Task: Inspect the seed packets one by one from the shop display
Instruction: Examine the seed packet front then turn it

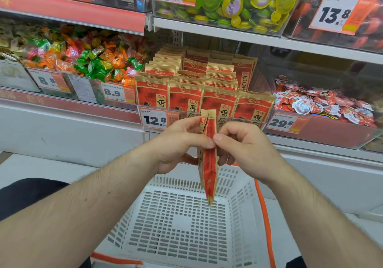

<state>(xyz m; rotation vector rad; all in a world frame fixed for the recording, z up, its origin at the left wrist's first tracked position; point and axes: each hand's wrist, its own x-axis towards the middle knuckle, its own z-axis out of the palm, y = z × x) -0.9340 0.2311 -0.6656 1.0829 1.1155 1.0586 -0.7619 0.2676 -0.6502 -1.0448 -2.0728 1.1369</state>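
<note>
A red and tan seed packet [209, 164] hangs edge-on in front of me, above a white basket [238, 211]. My left hand [180, 143] pinches its left face with thumb and fingers. From the other side my right hand [242, 143] pinches it, and the two thumbs meet at the packet's near edge. Behind my hands, rows of the same seed packets [186, 95] stand upright in a clear display bin [263, 123] with a 12.8 price tag [155, 120].
Bins of wrapped candy [91, 60] lie to the left and small round red-and-white packs [323, 104] to the right. An upper shelf [228, 29] holds green and yellow jelly cups. The basket has an orange handle [264, 216] along its right side.
</note>
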